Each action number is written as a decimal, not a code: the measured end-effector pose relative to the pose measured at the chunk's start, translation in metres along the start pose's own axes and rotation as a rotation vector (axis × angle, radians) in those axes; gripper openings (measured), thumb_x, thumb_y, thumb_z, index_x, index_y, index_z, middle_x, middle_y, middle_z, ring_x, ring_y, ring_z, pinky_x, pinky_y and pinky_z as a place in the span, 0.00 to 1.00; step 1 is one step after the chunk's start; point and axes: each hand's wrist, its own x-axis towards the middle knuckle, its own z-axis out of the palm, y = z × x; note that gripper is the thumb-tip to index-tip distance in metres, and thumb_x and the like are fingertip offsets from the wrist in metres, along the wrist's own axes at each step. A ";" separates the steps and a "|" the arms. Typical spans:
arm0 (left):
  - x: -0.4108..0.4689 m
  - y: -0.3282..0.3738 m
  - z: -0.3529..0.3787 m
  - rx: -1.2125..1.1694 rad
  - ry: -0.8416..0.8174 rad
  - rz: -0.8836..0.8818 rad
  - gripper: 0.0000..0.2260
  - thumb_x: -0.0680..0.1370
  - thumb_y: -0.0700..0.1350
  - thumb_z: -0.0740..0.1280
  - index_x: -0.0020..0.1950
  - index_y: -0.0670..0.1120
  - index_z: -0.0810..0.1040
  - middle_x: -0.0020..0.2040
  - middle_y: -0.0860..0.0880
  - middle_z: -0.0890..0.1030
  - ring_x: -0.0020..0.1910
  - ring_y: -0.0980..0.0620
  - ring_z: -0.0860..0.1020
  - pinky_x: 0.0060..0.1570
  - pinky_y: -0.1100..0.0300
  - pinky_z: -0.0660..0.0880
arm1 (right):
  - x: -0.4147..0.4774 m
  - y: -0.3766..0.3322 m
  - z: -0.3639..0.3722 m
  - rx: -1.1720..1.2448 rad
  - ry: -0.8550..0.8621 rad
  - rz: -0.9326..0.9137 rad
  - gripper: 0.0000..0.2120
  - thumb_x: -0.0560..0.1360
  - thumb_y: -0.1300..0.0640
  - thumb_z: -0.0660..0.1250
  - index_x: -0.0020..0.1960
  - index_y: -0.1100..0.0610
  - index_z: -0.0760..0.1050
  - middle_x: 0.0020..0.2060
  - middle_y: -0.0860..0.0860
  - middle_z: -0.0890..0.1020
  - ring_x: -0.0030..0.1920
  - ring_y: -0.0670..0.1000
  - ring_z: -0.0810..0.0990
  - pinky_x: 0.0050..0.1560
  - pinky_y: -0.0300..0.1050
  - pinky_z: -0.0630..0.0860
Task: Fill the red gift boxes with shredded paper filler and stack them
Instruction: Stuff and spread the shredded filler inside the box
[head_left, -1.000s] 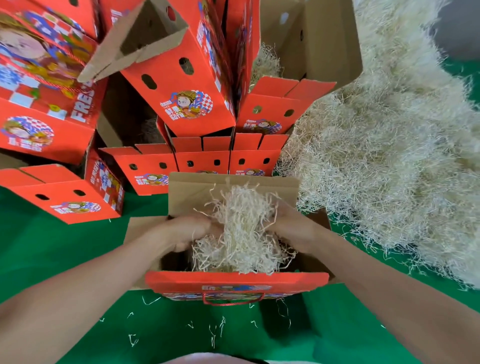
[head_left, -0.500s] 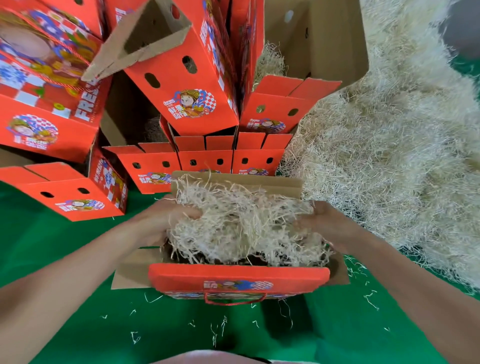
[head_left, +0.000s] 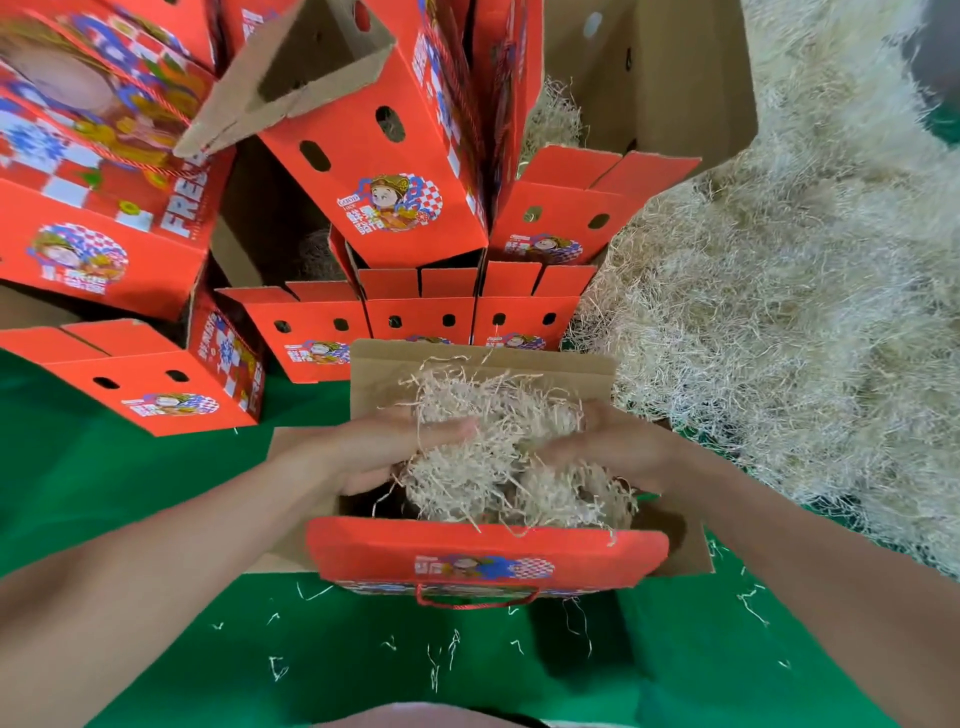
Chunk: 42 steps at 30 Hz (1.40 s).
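Note:
An open red gift box stands on the green floor right in front of me, its brown flaps spread out. Pale shredded paper filler heaps up inside it. My left hand presses on the left side of the filler with fingers stretched out flat. On the right side my right hand pushes into the filler, its fingertips buried in the strands. A stack of red gift boxes rises behind the open box.
A big mound of loose shredded paper fills the right side. Red boxes lie at the left, some tipped. A brown carton stands at the back. Stray strands dot the green floor.
My hands spread the filler wide across the box half a second ago; now they have come back together on top of it, pressing it down lower in the box.

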 end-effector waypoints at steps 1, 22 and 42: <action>-0.001 0.003 0.003 -0.056 -0.069 -0.010 0.23 0.73 0.51 0.68 0.66 0.49 0.71 0.69 0.48 0.70 0.68 0.52 0.68 0.68 0.52 0.64 | -0.001 -0.004 0.006 -0.019 -0.097 0.006 0.56 0.59 0.39 0.73 0.75 0.51 0.43 0.75 0.49 0.48 0.75 0.53 0.49 0.72 0.54 0.49; -0.012 -0.008 -0.020 -0.528 -0.136 0.079 0.13 0.68 0.39 0.64 0.52 0.45 0.78 0.53 0.43 0.80 0.48 0.45 0.80 0.44 0.44 0.77 | 0.016 0.015 -0.010 0.144 0.162 -0.011 0.46 0.70 0.63 0.70 0.76 0.55 0.42 0.75 0.55 0.52 0.73 0.55 0.53 0.71 0.53 0.49; -0.007 -0.012 -0.014 -0.197 0.277 0.101 0.31 0.71 0.33 0.71 0.71 0.40 0.62 0.55 0.49 0.74 0.55 0.52 0.72 0.58 0.61 0.62 | 0.009 0.002 0.005 0.192 -0.088 0.021 0.42 0.60 0.51 0.73 0.70 0.61 0.63 0.71 0.58 0.63 0.72 0.56 0.58 0.72 0.56 0.48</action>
